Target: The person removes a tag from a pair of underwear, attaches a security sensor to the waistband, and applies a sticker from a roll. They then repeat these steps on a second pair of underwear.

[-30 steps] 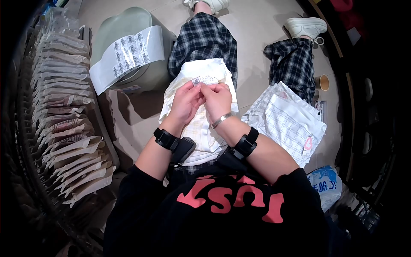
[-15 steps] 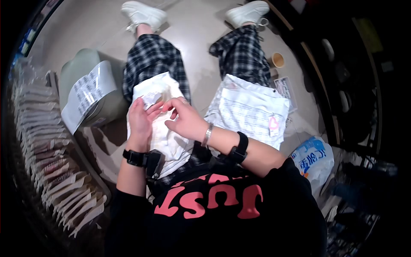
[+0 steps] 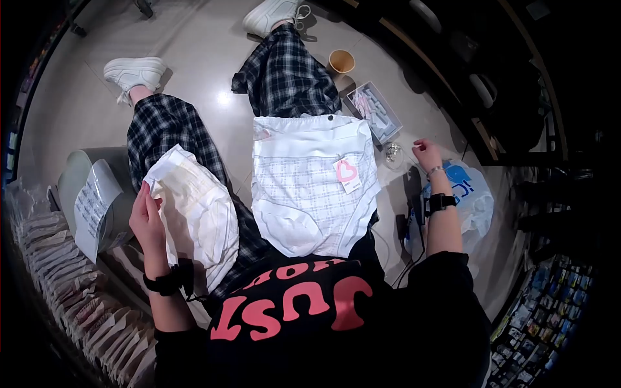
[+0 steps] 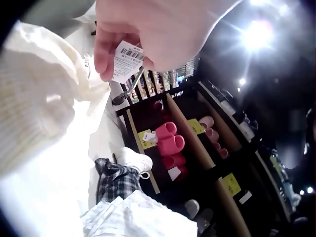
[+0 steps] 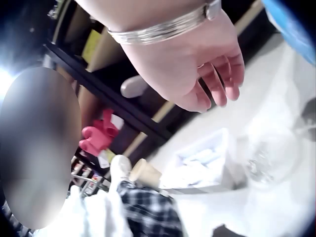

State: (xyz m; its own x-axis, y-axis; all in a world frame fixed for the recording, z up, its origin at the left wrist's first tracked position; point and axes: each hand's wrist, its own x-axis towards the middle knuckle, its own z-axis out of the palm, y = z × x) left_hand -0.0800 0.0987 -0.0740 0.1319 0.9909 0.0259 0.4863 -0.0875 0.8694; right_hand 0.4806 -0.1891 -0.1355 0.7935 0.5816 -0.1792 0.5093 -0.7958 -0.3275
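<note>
My left hand (image 3: 147,220) is at the edge of a folded cream-and-white garment (image 3: 197,204) on one leg. In the left wrist view its fingers pinch a white barcode tag (image 4: 128,61). My right hand (image 3: 427,155) is out to the right, beside a small clear dish of silver pieces (image 3: 392,153). The right wrist view shows that hand (image 5: 182,64) above the floor, fingers loosely bent, holding nothing. White checked underwear (image 3: 310,187) with a pink heart tag (image 3: 347,173) lies across the lap.
An open box of small items (image 3: 375,111) and a paper cup (image 3: 341,62) stand on the floor ahead. A blue-and-white plastic bag (image 3: 475,207) is at the right. A grey-green bin (image 3: 119,187) and a row of packaged garments (image 3: 71,284) line the left.
My hands were together over the cream garment and have parted; the right moved far to the right with its fingers off the tag. The view has swung rightward.
</note>
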